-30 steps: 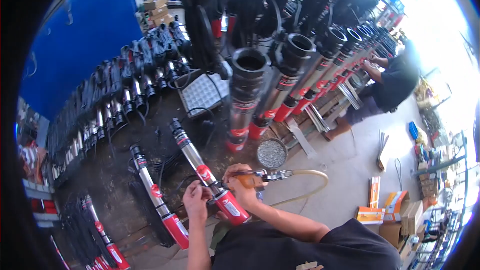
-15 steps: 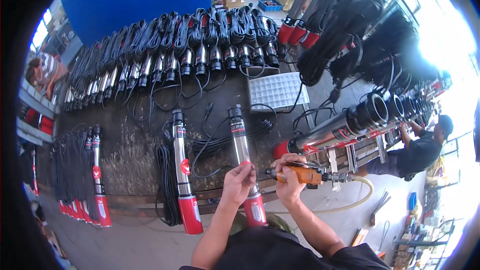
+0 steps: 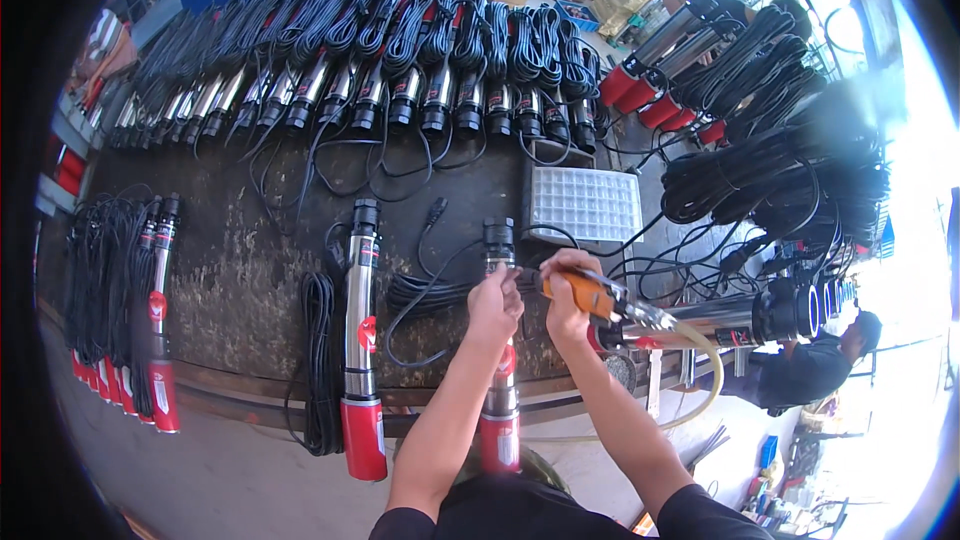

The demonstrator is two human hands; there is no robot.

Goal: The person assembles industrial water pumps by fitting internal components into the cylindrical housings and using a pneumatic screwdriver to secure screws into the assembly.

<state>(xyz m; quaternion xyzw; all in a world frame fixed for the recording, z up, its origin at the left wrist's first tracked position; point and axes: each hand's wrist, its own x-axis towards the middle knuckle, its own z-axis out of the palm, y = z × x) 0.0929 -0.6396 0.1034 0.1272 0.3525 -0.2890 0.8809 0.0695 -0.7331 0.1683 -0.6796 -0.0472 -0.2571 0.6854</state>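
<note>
My right hand (image 3: 566,312) is wrapped round an orange air screwdriver (image 3: 588,296), whose tip points left. A pale hose (image 3: 716,376) trails from its back end. My left hand (image 3: 492,310) is pinched close to the tool's tip, over the upper part of a steel and red tube-shaped pump (image 3: 500,443). Whatever lies in that pinch is too small to make out. The pump points away from me, its black cap (image 3: 498,232) far and its red end near. To its left lies a similar pump (image 3: 361,345) beside a coiled black cable (image 3: 318,370).
Pumps with bundled cables (image 3: 405,40) line the table's far side. A clear compartment tray (image 3: 585,202) sits right of centre. More pumps stand at left (image 3: 160,340) and lie at right (image 3: 740,318). Beyond the right side is another person (image 3: 820,365).
Both hands and the screwdriver have moved away from me, from the pump's middle to near its capped far end. The view has shifted too.
</note>
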